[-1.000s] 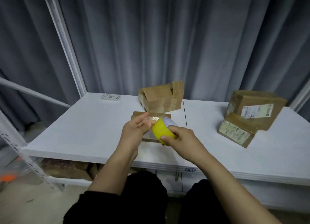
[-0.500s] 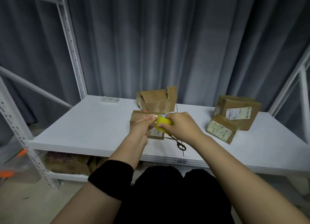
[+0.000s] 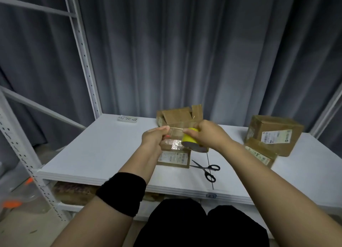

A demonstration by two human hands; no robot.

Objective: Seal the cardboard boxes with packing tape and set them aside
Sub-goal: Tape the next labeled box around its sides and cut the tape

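Observation:
A yellow roll of clear packing tape [image 3: 190, 141] is gripped by my right hand [image 3: 207, 134] above the white shelf [image 3: 103, 146]. My left hand [image 3: 154, 137] pinches the free end of the tape, and a short clear strip is stretched between the two hands. Just below them lies a small flat cardboard box [image 3: 174, 157] with a white label and shiny tape across its top. Behind it stands an open cardboard box [image 3: 177, 115] with its flaps up.
Black-handled scissors [image 3: 208, 170] lie on the shelf right of the small box. Two labelled cardboard boxes, a big one [image 3: 273, 133] and a smaller one [image 3: 259, 153] leaning against it, sit at the right. A white label card [image 3: 128, 119] lies far left. Grey curtains hang behind.
My hands have pulled apart, drawing a strip of tape off the roll. The roll has tipped so its open side faces me, and the scissors have come into view.

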